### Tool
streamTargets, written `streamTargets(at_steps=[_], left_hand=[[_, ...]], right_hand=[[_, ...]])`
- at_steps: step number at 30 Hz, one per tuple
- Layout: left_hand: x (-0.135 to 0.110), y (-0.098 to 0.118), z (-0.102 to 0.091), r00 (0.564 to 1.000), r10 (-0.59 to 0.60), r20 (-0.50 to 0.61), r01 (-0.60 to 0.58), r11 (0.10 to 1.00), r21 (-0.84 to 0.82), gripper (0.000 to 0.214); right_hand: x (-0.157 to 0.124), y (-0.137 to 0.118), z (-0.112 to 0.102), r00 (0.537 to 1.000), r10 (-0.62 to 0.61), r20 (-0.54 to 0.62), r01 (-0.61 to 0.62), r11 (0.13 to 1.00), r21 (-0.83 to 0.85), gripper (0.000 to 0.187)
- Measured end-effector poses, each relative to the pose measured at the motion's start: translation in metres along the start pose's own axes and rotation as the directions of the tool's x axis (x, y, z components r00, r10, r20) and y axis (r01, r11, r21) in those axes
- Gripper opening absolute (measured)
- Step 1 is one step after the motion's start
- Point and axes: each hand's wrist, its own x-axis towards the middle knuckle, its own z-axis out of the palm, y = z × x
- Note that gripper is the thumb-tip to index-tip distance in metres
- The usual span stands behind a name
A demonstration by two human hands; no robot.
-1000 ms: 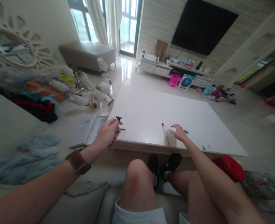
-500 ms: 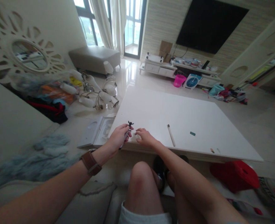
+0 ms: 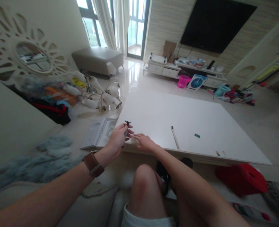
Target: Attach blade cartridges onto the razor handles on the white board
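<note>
We've got our left hand (image 3: 117,140) wrapped around one little black tool (image 3: 126,124), held upright at the near left edge of the table (image 3: 165,110). Right hand (image 3: 143,142) is flat and loose, fingertips on the tabletop right beside it, gripping nothing we can make out. Looks like early days to us: one white stick (image 3: 174,137), one green bit (image 3: 197,136) and two tiny pieces (image 3: 217,153) lie untouched further right.
</note>
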Motion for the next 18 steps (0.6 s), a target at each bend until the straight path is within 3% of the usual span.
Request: streamTargets(at_steps=[3,10,18], left_hand=[[0.0,0.001,0.0,1.0,-0.008,-0.018,0.007,0.999,-0.036,0.016],[0.0,0.0,0.0,0.999,-0.026,-0.024,0.025,0.999,-0.041,0.018],[-0.002,0.002,0.0,0.999,-0.042,-0.023,0.04,0.997,-0.059,0.017]], right_hand=[[-0.003,0.0,0.0,1.0,0.007,0.024,-0.006,0.998,-0.057,0.063],[-0.013,-0.002,-0.01,0.998,0.046,-0.032,-0.049,0.991,-0.123,0.033],[-0.008,-0.004,-0.01,0.999,0.014,-0.05,-0.02,0.993,-0.116,0.031]])
